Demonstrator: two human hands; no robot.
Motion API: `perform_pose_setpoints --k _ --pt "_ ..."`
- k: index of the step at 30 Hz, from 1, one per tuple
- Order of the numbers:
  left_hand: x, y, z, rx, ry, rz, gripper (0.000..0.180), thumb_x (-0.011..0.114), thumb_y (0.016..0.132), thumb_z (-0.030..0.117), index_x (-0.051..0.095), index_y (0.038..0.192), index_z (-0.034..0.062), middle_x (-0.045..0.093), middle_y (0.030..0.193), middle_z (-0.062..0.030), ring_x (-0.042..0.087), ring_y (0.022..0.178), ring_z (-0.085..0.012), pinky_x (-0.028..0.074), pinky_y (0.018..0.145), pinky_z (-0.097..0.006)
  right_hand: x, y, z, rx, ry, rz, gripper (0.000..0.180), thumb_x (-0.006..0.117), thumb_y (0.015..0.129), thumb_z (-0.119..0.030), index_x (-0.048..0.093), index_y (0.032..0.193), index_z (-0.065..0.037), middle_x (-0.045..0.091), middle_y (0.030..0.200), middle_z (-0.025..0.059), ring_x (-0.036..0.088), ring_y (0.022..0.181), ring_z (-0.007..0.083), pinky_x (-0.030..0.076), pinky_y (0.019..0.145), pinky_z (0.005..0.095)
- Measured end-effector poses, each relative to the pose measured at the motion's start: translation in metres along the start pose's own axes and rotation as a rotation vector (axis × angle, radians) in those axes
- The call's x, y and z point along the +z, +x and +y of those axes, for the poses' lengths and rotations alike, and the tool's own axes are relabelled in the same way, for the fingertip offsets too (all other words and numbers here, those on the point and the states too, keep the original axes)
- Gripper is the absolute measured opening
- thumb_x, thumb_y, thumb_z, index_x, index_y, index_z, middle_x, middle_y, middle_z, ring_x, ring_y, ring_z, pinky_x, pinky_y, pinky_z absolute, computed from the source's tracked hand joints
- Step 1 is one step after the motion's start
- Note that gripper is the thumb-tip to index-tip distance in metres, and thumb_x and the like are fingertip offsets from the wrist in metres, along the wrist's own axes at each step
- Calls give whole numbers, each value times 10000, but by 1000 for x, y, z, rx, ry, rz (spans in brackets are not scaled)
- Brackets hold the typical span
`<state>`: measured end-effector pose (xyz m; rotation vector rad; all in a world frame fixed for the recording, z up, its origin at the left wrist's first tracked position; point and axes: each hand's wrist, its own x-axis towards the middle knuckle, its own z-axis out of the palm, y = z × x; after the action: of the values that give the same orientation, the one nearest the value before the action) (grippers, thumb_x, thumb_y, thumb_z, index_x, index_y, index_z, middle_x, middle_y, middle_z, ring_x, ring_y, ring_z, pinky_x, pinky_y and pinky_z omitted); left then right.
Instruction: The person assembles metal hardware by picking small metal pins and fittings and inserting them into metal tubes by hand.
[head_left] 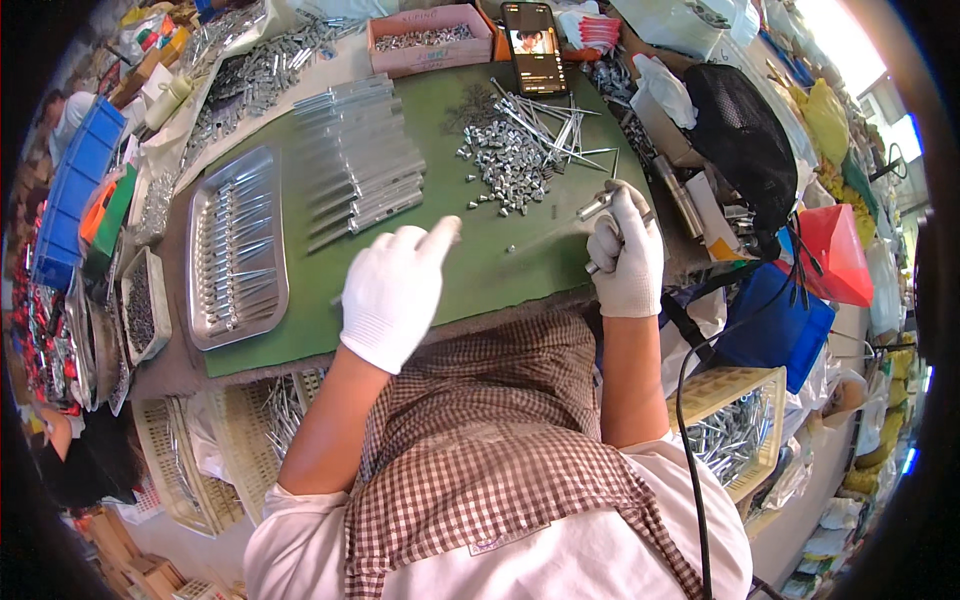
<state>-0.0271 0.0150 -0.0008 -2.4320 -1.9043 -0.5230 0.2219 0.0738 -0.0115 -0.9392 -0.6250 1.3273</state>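
Observation:
My right hand [628, 255], in a white glove, is closed round a metal tube [594, 207] over the right part of the green mat [480, 275]. A thin rod stands up by its fingertips; whether it belongs to the tube I cannot tell. My left hand [395, 290], also gloved, hovers over the mat's front part with its index finger stretched out. Its fingertip is blurred, and I see nothing held there. Beyond both hands lies a heap of small metal nut-like pieces [505, 160], with long thin metal pins [560, 130] beside it. One loose piece [510, 249] lies between the hands.
A metal tray [283, 275] of rowed pins stands left, beside a row of metal rods in clear sleeves [365, 160]. Behind are a pink box [432, 25] of small parts and a phone [533, 50]. A black cable [690, 400] hangs at the right near crates.

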Motion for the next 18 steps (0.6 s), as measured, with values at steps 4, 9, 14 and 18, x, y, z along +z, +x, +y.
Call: perform_pose_setpoints --k 4,9,14,18 --pt "14 -1 -22 -11 53 59 396 673 871 108 682 1263 157 652 1031 -62 628 962 -278 519 844 -423 6 3 -2 66 38 -103 215 575 1067 -232 613 1180 -54 385 657 -68 282 463 37 203 406 227" --pt "12 11 -8 98 -120 329 403 734 820 81 716 1219 137 646 1077 -55 609 996 -276 499 890 -409 23 3 2 224 75 -264 221 556 1073 -275 607 1133 -68 313 606 -85 240 435 41 184 392 239" --pt "-7 34 12 184 -298 415 456 782 755 19 733 1194 131 666 1091 -68 623 1012 -277 509 881 -403 39 -2 10 326 104 -384 210 563 1069 -281 599 1098 -76 317 611 -90 240 446 24 161 393 223" --pt "-24 47 20 425 -288 413 401 781 763 62 745 1153 153 686 1092 -93 650 1004 -295 525 868 -411 43 -8 14 405 166 -411 180 554 1068 -239 584 1119 -69 333 644 -87 243 451 24 157 393 221"
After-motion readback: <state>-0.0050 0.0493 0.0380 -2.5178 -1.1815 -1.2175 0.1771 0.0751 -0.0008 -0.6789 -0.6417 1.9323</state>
